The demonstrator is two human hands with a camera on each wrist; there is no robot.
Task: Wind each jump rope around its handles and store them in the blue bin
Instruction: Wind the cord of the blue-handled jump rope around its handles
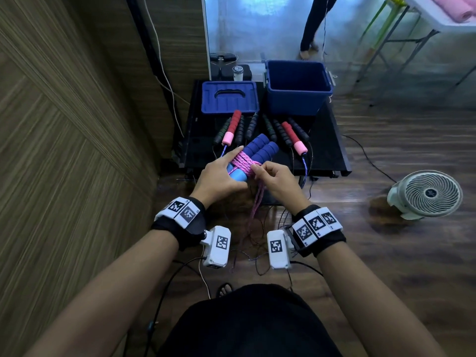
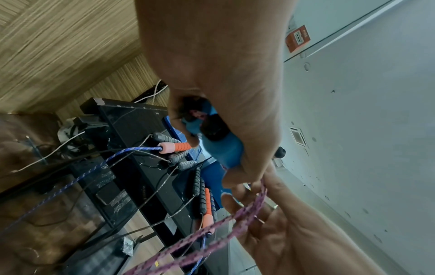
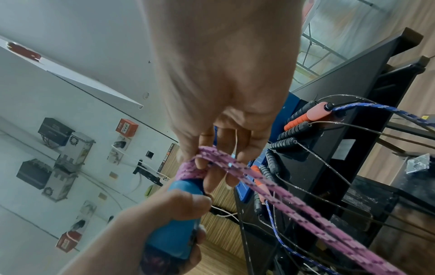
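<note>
Both forearms reach forward over the floor toward the black table (image 1: 332,140). The left hand (image 1: 219,176) wraps the paired blue handles (image 1: 257,150) near their light-blue ends, forefinger stretched along the pink rope (image 1: 244,162) coils. The right hand (image 1: 275,177) pinches the rope's loose strands beside the coils. The bin (image 1: 298,99) stands open behind.

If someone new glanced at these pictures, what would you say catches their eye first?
Most striking is the pink rope wound round a pair of blue-handled grips, held in mid-air by the left hand while the right hand pinches its loose strands. Behind them, on the black table, lie unwound ropes with red-and-pink handles, and the open blue bin stands at the back right.
</note>
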